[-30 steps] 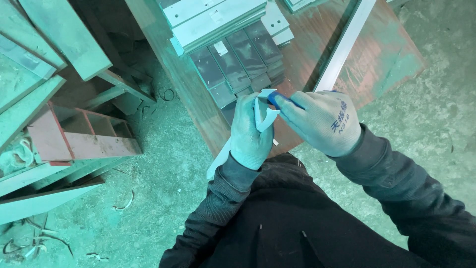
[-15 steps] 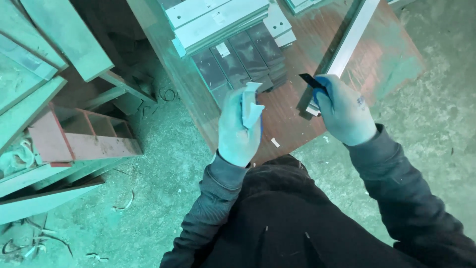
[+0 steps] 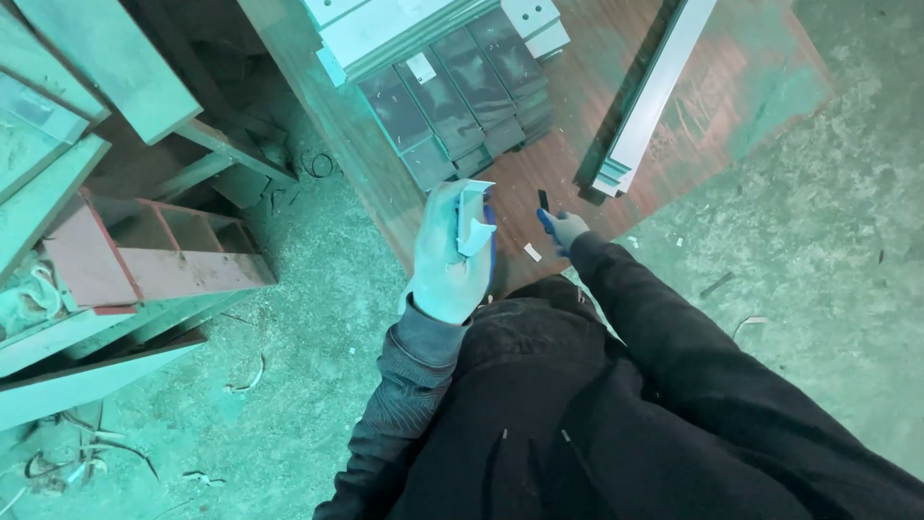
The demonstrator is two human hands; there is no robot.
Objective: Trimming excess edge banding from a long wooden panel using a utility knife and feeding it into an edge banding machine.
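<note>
My left hand (image 3: 449, 258), in a pale work glove, is raised over the near edge of a brown wooden table (image 3: 577, 125) and grips a small folded white sheet (image 3: 474, 220). My right hand (image 3: 563, 229), also gloved, reaches down to the tabletop and holds a small dark blue-handled tool (image 3: 544, 210) whose tip points away from me. A small white scrap (image 3: 531, 252) lies on the table just beside that hand. Dark sleeves cover both of my arms.
A row of dark flat panels (image 3: 452, 91) lies on the table under pale metal profiles (image 3: 385, 29). A long pale metal bar (image 3: 647, 101) lies diagonally to the right. Reddish and pale shelf frames (image 3: 144, 250) stand at the left on a dusty concrete floor (image 3: 818, 231).
My hands have parted: the right one went from beside the left down and forward to the tabletop with the tool. The left hand stays raised with the sheet.
</note>
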